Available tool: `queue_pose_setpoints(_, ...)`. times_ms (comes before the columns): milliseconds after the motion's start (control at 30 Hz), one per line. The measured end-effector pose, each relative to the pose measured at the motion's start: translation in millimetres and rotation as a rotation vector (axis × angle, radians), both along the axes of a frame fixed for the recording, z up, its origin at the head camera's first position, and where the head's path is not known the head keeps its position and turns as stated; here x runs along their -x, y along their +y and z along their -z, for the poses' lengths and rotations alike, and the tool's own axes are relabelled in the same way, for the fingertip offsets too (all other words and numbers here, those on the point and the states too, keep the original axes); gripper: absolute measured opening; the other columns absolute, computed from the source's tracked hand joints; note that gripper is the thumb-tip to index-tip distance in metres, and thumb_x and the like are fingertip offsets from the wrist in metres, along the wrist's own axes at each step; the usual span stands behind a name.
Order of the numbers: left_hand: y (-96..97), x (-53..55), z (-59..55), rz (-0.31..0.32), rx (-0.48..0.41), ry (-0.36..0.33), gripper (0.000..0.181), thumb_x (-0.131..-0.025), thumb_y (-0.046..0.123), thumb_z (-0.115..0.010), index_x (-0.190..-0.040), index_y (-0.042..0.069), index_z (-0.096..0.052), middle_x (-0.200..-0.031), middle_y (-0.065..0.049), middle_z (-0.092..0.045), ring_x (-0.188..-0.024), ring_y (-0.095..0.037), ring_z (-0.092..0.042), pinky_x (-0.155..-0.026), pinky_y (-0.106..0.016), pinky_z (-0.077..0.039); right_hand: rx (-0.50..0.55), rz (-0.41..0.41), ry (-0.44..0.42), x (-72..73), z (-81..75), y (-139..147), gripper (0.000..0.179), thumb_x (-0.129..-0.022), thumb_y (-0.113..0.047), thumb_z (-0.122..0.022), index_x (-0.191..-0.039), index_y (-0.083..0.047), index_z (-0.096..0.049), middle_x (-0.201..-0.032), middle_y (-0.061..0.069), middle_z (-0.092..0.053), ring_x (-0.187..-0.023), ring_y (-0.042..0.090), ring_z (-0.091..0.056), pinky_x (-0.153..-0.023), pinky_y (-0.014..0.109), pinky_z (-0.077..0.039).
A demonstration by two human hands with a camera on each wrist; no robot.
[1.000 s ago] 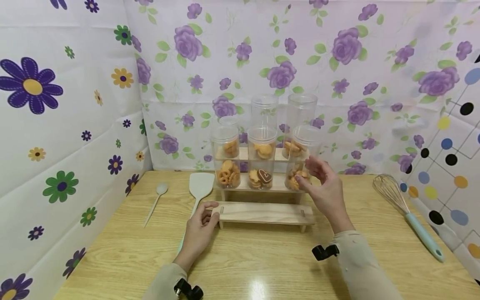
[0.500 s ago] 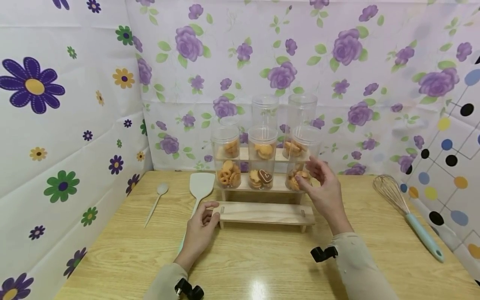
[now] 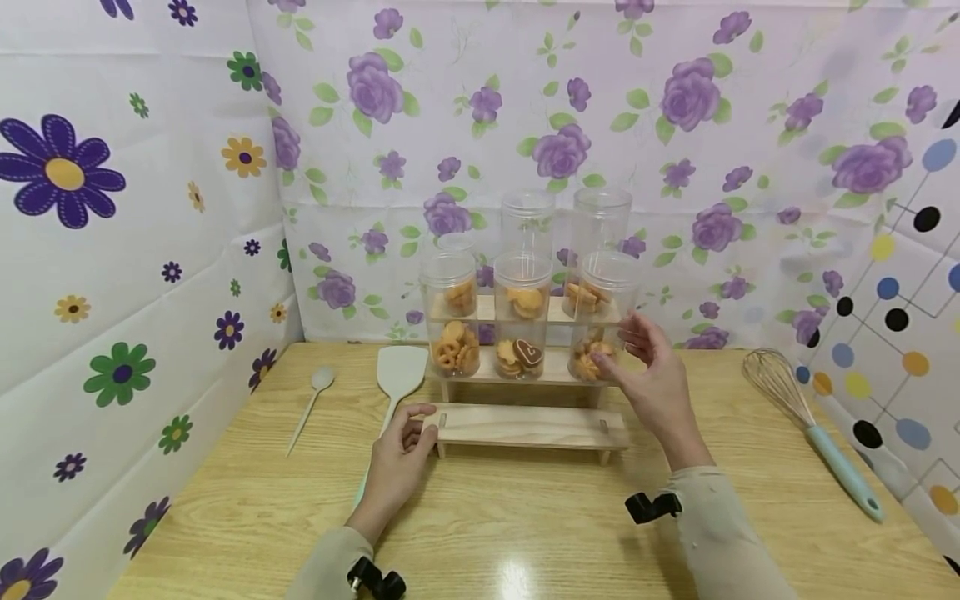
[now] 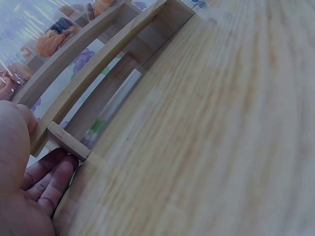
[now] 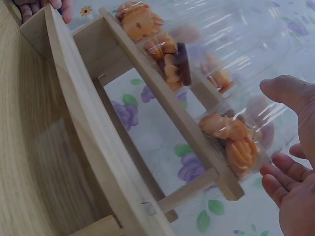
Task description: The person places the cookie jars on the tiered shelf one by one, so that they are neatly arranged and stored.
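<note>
A stepped wooden display stand (image 3: 525, 427) stands on the table, its front step bare. My left hand (image 3: 403, 454) grips the left end of that step, thumb on the edge and fingers curled below beside the leg (image 4: 69, 140). At the right end of the middle step is a clear jar of cookies (image 3: 597, 317). My right hand (image 3: 656, 387) is beside it, thumb in front and the other fingers spread along its right side. In the right wrist view, the fingertips (image 5: 270, 169) are right by the jar's base. Nearby stand a pretzel jar (image 3: 455, 346) and a heart-cookie jar (image 3: 521, 354).
Three more tall jars stand on the back step, including one at the right (image 3: 600, 218). Left of the stand lie a spatula (image 3: 401, 371) and a small spoon (image 3: 322, 380). A whisk (image 3: 813, 433) lies at the right. Floral cloth (image 3: 450, 108) hangs behind.
My right hand has eased slightly to the right, its fingers shifting away from the jar's side. The left hand and the stand stay as they were.
</note>
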State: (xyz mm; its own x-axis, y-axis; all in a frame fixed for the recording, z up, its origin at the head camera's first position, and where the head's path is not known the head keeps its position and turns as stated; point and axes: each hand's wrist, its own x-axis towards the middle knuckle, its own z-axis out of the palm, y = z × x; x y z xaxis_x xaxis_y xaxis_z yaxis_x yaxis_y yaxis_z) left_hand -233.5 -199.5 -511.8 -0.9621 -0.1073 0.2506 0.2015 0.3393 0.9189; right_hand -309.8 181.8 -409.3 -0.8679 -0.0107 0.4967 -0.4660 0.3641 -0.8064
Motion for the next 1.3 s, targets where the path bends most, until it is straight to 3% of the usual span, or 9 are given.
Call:
queue_pose_setpoints(200,0.3,0.7,1.6,0.001,0.003,-0.008,0.028,-0.114,0.021,-0.068,-0.141,0.024,-0.068,-0.110,-0.004,-0.076,-0.093,-0.019,-0.070,-0.081,-0.025,-0.056,0.015,0.035,0.067,-8.1,-15.2,6,0.088,-0.097,-0.021,-0.091,-0.170,-0.007,-0.043,-0.157,0.016,-0.058,-0.142,0.036,-0.058,-0.122,0.049,-0.045)
queue_pose_setpoints(467,-1.2,0.3,3.0,-0.001,0.010,-0.004,0.028,-0.114,0.021,-0.069,-0.141,0.024,-0.068,-0.111,-0.004,-0.077,-0.097,-0.018,-0.071,-0.083,-0.024,-0.057,0.040,0.088,0.179,-25.8,-37.9,13,0.089,-0.094,-0.008,-0.091,-0.169,-0.012,-0.045,-0.155,0.013,-0.058,-0.142,0.031,-0.057,-0.118,0.026,-0.045)
queue_pose_setpoints(667,-2.3,1.9,3.3,0.006,0.006,-0.007,0.029,-0.114,0.023,-0.068,-0.143,0.024,-0.067,-0.112,-0.005,-0.076,-0.097,-0.019,-0.071,-0.083,-0.025,-0.057,0.046,0.111,0.245,-33.6,-52.1,14,0.091,-0.090,-0.003,-0.093,-0.168,-0.018,-0.049,-0.152,0.011,-0.057,-0.140,0.026,-0.057,-0.117,0.026,-0.045)
queue_pose_setpoints(800,-2.5,2.5,4.3,0.010,0.005,-0.009,0.029,-0.114,0.024,-0.068,-0.143,0.024,-0.067,-0.113,-0.005,-0.076,-0.098,-0.019,-0.072,-0.084,-0.025,-0.058,-0.013,0.145,0.321,-37.3,-55.5,14,0.096,-0.084,-0.004,-0.097,-0.167,-0.022,-0.051,-0.152,0.013,-0.056,-0.139,0.028,-0.056,-0.116,0.027,-0.044)
queue_pose_setpoints(1000,-0.8,2.9,4.9,0.002,0.004,-0.008,0.028,-0.114,0.024,-0.069,-0.142,0.026,-0.068,-0.112,-0.006,-0.076,-0.096,-0.019,-0.070,-0.083,-0.025,-0.056,-0.240,0.216,0.458,-40.4,-56.7,17,0.108,-0.076,-0.012,-0.101,-0.170,-0.019,-0.047,-0.151,0.028,-0.046,-0.135,0.041,-0.052,-0.107,0.054,-0.044)
queue_pose_setpoints(1167,2.0,3.1,3.8,-0.024,-0.010,-0.009,0.037,-0.112,0.021,-0.072,-0.148,0.023,-0.064,-0.130,-0.008,-0.074,-0.112,-0.022,-0.072,-0.092,-0.026,-0.059,-0.421,0.246,0.430,-47.2,-60.0,17,0.117,-0.079,-0.029,-0.099,-0.176,-0.022,-0.034,-0.166,0.032,-0.029,-0.144,0.053,-0.041,-0.104,0.072,-0.043)
queue_pose_setpoints(1300,1.6,0.6,-3.2,-0.038,-0.017,0.058,0.062,-0.109,0.020,-0.075,-0.164,0.019,-0.047,-0.158,-0.015,-0.056,-0.136,-0.034,-0.065,-0.108,-0.044,-0.059,-0.567,0.230,0.381,-55.7,-59.1,16,0.115,-0.087,-0.052,-0.088,-0.179,-0.030,-0.021,-0.179,0.026,-0.004,-0.158,0.061,-0.019,-0.110,0.085,-0.031)
